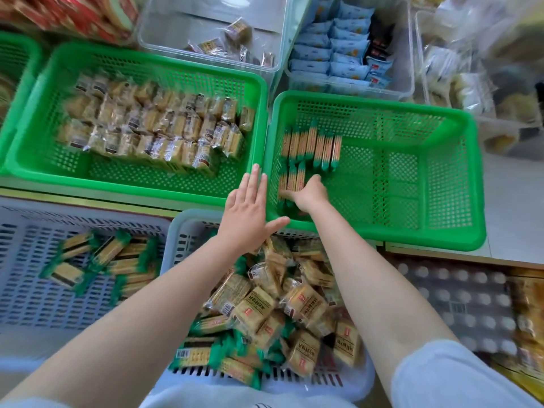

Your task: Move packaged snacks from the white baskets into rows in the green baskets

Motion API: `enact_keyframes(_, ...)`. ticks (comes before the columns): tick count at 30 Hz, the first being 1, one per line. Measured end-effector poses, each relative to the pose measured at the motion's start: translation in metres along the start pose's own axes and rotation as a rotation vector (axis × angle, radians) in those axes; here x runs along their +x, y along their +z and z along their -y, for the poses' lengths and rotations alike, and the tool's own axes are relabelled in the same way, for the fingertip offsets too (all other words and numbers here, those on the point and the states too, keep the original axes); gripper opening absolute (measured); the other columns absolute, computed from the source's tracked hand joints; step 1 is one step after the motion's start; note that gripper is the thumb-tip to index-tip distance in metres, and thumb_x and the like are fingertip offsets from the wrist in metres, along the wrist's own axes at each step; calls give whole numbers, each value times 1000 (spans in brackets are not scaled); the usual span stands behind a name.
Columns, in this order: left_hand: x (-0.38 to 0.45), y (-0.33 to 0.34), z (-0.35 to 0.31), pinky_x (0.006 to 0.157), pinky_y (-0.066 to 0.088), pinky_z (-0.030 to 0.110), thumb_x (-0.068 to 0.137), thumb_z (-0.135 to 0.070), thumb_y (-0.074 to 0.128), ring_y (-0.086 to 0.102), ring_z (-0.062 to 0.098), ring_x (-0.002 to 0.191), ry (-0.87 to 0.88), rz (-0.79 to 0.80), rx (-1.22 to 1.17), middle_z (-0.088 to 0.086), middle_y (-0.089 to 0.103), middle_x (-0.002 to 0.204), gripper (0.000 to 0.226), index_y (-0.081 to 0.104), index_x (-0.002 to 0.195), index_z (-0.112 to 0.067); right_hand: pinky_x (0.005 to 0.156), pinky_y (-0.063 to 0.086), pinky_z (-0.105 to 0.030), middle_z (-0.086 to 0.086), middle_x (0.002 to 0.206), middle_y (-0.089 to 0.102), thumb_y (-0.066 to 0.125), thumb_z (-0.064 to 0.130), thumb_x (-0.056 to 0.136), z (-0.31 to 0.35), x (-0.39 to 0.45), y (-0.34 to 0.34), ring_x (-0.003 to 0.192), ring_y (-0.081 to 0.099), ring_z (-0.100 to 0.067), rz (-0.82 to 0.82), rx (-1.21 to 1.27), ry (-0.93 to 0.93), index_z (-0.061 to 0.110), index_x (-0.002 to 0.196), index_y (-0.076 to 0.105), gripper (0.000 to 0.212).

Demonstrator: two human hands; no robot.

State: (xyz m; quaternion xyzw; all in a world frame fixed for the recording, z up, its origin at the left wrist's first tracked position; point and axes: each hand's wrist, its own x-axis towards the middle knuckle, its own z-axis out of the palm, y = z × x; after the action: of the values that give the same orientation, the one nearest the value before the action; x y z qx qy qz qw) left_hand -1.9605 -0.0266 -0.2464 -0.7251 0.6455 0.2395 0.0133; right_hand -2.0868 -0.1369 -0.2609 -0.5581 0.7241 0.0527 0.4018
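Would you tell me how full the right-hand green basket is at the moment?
Mostly empty. The right green basket holds only green-ended packets in two short rows along its left wall; the remaining floor is bare mesh.

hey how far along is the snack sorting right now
Left green basket holds full rows. In the right green basket, the right hand sets green-ended packs in a second row; left hand open. Both white baskets still hold loose packs.

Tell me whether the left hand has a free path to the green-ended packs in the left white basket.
Probably yes. The left hand hovers open and holds nothing, above the basket edges. The green-ended packs lie loose and uncovered in the open-topped left white basket, just below and left of it, with nothing between.
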Motion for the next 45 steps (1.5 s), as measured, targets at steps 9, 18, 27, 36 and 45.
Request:
enact_keyframes(9,-7,-25,18,124,5,43,98,-59,45,-7,22,155,111,99,-148,2,-17,167,85,8,161,-15,80,40,-31,-6,124,60,70,53,88,2,-45,-25,102,54,-22,-82,3,-100,10,124,57,58)
enact_keyframes(18,-142,-14,187,69,46,28,103,-30,49,60,11,91,-322,11,-587,-2,68,114,26,66,120,-20,67,52,-38,0,75,61,71,41,91,80,-188,105,67,56,-14,75,308,-417,20,83,62,24)
enact_keyframes(27,-201,41,333,67,46,21,106,-30,44,62,7,87,-777,160,-1105,-2,66,105,27,60,126,-18,49,37,-30,-6,92,61,53,24,102,156,-170,286,61,51,-15,142,-195,-334,14,107,61,14)
enact_keyframes(36,-229,68,381,82,53,29,103,-39,50,68,11,91,-766,238,-1286,-5,70,103,29,60,126,-22,112,37,-51,-13,165,15,71,67,79,155,-140,366,150,17,-36,401,-759,-232,13,158,15,111)
enact_keyframes(45,-224,97,374,98,53,36,102,-41,55,62,18,112,-897,491,-1432,3,57,134,55,40,150,-18,118,26,-56,-12,164,17,85,48,75,120,-153,379,149,18,-35,416,-885,-301,20,157,14,112)
